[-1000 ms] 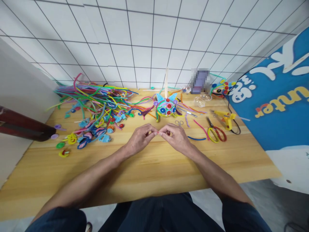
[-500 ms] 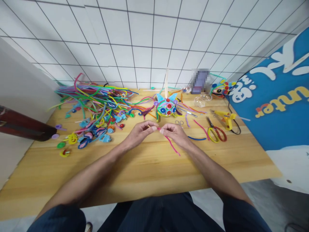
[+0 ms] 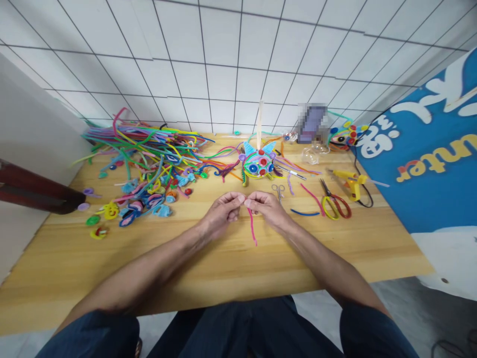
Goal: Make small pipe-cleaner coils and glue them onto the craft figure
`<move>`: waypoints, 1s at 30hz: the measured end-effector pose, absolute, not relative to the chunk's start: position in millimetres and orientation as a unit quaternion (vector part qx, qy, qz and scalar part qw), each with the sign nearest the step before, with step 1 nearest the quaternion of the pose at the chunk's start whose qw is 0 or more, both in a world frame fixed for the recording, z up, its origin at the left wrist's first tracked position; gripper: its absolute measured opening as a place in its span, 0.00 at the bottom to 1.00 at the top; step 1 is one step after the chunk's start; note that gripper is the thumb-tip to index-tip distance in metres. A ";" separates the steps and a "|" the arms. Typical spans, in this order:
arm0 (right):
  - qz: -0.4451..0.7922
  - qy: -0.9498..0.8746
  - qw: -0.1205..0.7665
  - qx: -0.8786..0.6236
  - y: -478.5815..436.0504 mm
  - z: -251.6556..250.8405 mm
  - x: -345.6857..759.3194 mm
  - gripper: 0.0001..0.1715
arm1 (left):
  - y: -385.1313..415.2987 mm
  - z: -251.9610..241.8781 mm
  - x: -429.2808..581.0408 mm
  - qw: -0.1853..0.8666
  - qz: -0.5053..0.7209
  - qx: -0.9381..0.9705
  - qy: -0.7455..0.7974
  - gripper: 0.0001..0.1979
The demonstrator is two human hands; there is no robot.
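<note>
Left hand (image 3: 223, 211) and right hand (image 3: 267, 206), fingertips pinched, grip pink pipe cleaner (image 3: 252, 229) on near side of horned figure (image 3: 260, 164); strand's end hangs free; red-and-yellow scissors (image 3: 336, 205) lie right of figure

The location is a craft workspace of the workshop type. A wooden tabletop (image 3: 208, 268) carries the supporting evidence. Reference point: the decorated craft figure (image 3: 259, 165).

- Left of the figure: a heap of colored pipe cleaners (image 3: 145, 138) and, nearer the front edge, small twisted shapes (image 3: 111, 211).
- Right of the figure: scissors (image 3: 331, 196) and a yellow glue gun (image 3: 354, 186) with a black cord.
- Far right of the figure: a blue panel (image 3: 428, 199) bearing large lettering.
- Behind the figure: a white wall (image 3: 219, 84) with dark grid lines.
</note>
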State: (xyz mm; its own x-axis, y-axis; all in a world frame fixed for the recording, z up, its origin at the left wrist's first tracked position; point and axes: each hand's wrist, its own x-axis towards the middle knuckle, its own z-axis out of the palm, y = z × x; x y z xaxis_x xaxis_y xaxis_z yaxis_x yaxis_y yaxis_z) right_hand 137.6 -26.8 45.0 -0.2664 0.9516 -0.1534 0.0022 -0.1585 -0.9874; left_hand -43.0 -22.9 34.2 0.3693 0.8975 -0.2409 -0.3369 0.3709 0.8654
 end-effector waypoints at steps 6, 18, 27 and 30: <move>0.657 -0.521 0.313 -0.446 -21.0 50.0 150.7 0.19 | 1.9 46.2 -71.0 0.605 0.328 0.638 0.346 0.19; 0.696 -0.445 0.367 -0.427 -26.8 34.5 134.9 0.24 | -29.8 24.2 -46.1 0.666 0.422 0.454 0.414 0.24; 0.715 -0.492 0.271 -0.417 -19.6 45.6 153.8 0.16 | -3.8 44.0 -68.4 0.594 0.288 0.672 0.336 0.18; 0.707 -0.503 0.284 -0.410 -21.8 47.7 152.6 0.18 | -7.2 45.5 -66.7 0.589 0.312 0.655 0.356 0.17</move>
